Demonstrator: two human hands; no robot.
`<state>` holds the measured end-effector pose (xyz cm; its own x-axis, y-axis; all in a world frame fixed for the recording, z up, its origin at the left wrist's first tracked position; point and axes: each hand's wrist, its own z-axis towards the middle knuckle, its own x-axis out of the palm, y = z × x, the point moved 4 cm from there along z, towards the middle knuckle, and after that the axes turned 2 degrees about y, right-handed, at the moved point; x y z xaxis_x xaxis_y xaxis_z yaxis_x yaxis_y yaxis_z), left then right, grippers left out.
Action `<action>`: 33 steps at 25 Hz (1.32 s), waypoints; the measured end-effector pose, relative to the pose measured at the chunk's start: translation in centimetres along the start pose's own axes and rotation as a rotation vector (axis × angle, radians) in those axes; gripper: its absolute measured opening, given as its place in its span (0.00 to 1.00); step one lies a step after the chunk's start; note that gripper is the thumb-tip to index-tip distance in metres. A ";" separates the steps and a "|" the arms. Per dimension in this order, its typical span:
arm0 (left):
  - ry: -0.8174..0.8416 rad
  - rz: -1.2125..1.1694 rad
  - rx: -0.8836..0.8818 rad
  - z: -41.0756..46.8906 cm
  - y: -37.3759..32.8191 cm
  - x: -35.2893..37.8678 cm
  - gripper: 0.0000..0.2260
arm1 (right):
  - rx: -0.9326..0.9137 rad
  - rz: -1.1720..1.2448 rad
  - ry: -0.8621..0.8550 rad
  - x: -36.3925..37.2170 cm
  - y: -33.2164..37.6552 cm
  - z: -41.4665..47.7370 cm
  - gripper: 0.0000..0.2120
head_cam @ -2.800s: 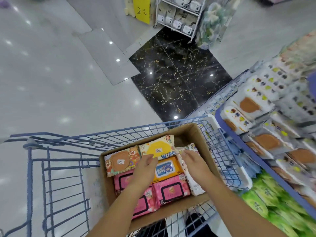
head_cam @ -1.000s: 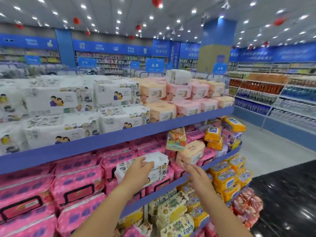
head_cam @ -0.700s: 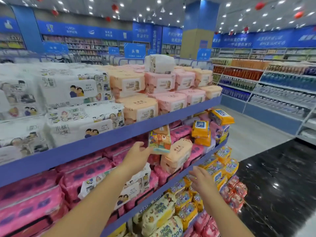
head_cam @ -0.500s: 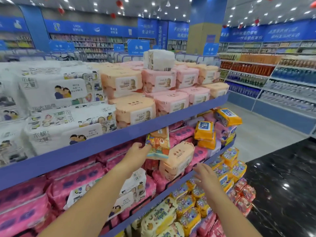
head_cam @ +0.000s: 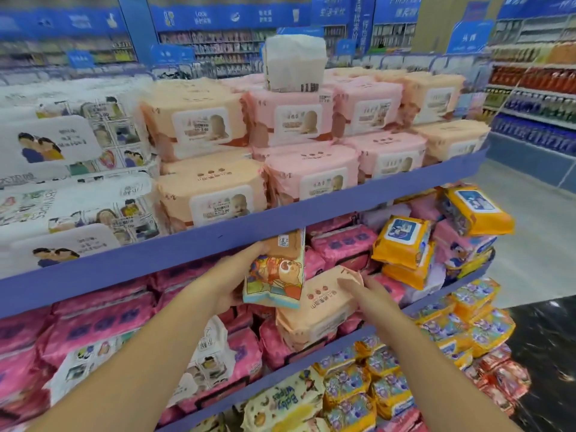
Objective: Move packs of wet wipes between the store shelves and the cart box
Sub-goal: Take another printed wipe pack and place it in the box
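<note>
My left hand grips an upright pack of wet wipes with a cartoon bear on the middle shelf, just under the purple shelf edge. My right hand rests with straight fingers on the top of a peach pack lying beside the bear pack. A white pack with cartoon figures lies on the pink packs below my left forearm. The cart and its box are out of view.
The top shelf holds white packs, peach and pink packs and a white bundle on top. Yellow packs sit at the right of the middle shelf. The lower shelf holds small colourful packs. A dark floor lies to the right.
The white pack left my hands and lies on the pink packs. My left hand rose and took hold of the bear pack. My right hand moved onto the peach pack.
</note>
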<state>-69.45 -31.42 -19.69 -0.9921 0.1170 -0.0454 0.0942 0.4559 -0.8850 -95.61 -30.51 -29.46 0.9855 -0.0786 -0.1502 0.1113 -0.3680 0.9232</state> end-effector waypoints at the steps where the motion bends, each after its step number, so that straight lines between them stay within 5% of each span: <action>1: 0.010 0.009 -0.042 -0.5 0.0 0.6 0.14 | 0.001 -0.022 0.046 0.1 0.1 0.4 0.24; 3: 0.027 0.002 -0.098 -1.3 -0.3 1.4 0.13 | -0.003 -0.053 0.146 0.0 0.3 0.9 0.21; 7: 0.087 -0.130 -0.165 -2.4 0.5 2.4 0.17 | -0.078 -0.178 0.469 -0.9 0.1 0.6 0.37; 10: 0.103 -0.170 -0.156 -3.2 2.2 2.5 0.20 | -0.162 -0.214 0.544 -1.3 0.3 0.2 0.35; 18: -0.019 -0.336 -0.027 -7.9 5.7 1.2 0.23 | -0.242 -0.207 0.541 -0.7 -0.6 0.9 0.36; 26: -0.071 -0.504 0.127 -14.5 8.0 -2.2 0.23 | -0.144 0.302 0.252 1.7 -3.0 -5.9 0.19; 33: -0.221 -0.531 0.274 -24.4 13.1 -9.0 0.22 | -0.123 0.529 0.299 5.8 -3.9 -15.2 0.26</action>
<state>-57.26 -5.00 -19.58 -0.8943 -0.2615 0.3631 -0.4104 0.1561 -0.8984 -88.41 -15.44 -28.59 0.9024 0.0483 0.4283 -0.4058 -0.2396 0.8820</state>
